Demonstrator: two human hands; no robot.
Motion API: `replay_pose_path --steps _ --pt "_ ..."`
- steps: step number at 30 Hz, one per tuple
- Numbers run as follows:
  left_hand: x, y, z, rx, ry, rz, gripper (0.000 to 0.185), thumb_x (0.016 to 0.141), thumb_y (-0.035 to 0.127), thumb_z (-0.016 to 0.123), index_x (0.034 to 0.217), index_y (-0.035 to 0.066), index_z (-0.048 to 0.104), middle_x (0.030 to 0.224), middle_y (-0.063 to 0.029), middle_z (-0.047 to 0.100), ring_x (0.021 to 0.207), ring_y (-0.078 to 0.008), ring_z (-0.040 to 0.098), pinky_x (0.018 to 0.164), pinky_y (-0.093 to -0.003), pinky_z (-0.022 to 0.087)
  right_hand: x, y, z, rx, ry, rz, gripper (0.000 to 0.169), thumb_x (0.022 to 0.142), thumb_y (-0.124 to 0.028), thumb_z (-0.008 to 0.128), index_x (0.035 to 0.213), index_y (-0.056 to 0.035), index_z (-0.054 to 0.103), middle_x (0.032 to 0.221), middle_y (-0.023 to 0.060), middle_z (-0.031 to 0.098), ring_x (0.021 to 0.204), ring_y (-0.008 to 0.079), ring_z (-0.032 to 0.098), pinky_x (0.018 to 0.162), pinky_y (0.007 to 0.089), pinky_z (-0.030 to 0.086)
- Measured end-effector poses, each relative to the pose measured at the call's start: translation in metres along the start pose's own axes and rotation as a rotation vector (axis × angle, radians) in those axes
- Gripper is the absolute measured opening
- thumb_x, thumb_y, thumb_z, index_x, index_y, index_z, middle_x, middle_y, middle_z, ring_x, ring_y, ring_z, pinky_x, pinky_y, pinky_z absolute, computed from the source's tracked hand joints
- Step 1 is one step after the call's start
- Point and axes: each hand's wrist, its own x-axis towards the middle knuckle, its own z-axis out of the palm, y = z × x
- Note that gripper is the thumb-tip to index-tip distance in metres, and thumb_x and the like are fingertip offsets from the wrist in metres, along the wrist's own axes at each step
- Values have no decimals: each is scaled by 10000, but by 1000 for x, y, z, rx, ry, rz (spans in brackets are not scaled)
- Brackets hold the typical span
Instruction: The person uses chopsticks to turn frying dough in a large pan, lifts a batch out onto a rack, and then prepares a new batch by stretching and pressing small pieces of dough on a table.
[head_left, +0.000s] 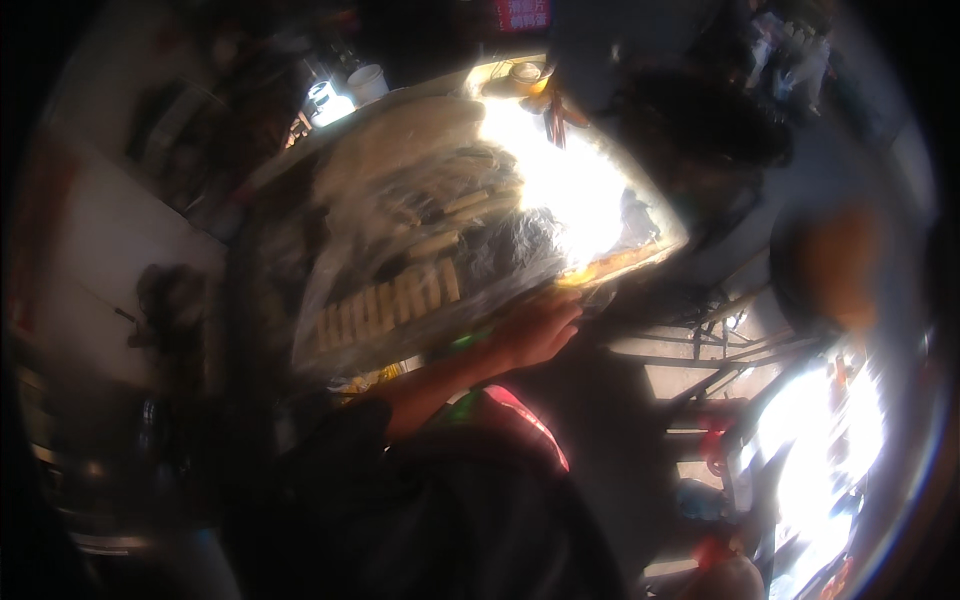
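My left hand (541, 330) reaches rightward across the near edge of a display table, its fingers curled by the rim. Whether they pinch the clear plastic sheet (525, 281) at that edge is too blurred to tell. The sheet covers much of the tabletop. Beneath it, several pale strip-shaped pieces (390, 304) stand in a row at the near left. Farther back lie more pale pieces (469, 201), too hazy to identify. Sun glare washes out the table's right part. My right hand is out of view.
A white tub (367, 84) and a brightly lit white container (328, 105) stand beyond the far edge. A yellow bowl (529, 77) sits at the back corner. A red sign (523, 13) bears writing. Metal-framed furniture (712, 349) stands on the right; people (791, 64) are in the distance.
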Motion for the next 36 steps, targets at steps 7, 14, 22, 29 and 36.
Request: replay_pose_path --steps 7,14,22,29,36 --pt "-19 -2 -6 -14 -11 -107 291 897 127 728 1157 25 647 1344 -177 599 1251 -378 568 1057 -456 475 -2 0 -3 -3 -18 9 273 951 39 576 1209 -18 641 1072 79 678 847 126 646 739 256 532" --pt "-26 -20 -12 -29 68 -100 303 895 121 729 1169 23 643 1342 -173 602 1252 -383 568 1048 -462 482 -9 -5 3 -41 -19 21 272 957 38 562 1213 -15 639 1061 80 683 844 127 649 742 258 536" --pt "-24 -63 -32 -45 14 -28 301 900 117 710 1178 27 639 1307 -177 617 1227 -385 578 1031 -465 489 -12 -35 19 -147 -16 1 273 964 37 546 1217 -11 637 1049 80 688 840 127 654 745 260 540" --pt "-66 -120 -59 -159 -114 -181 295 891 92 706 1169 22 639 1165 -180 676 1136 -388 622 976 -457 520 -14 -84 115 -59 -255 17 274 971 35 532 1221 -8 635 1038 80 692 836 127 658 748 261 543" --pt "-111 -163 -70 -257 -215 -85 336 852 73 733 1174 26 650 1132 -152 682 1078 -368 636 957 -460 518 -133 45 274 13 -681 605 402 982 -9 548 1378 -70 588 1127 113 682 858 159 673 746 289 552"
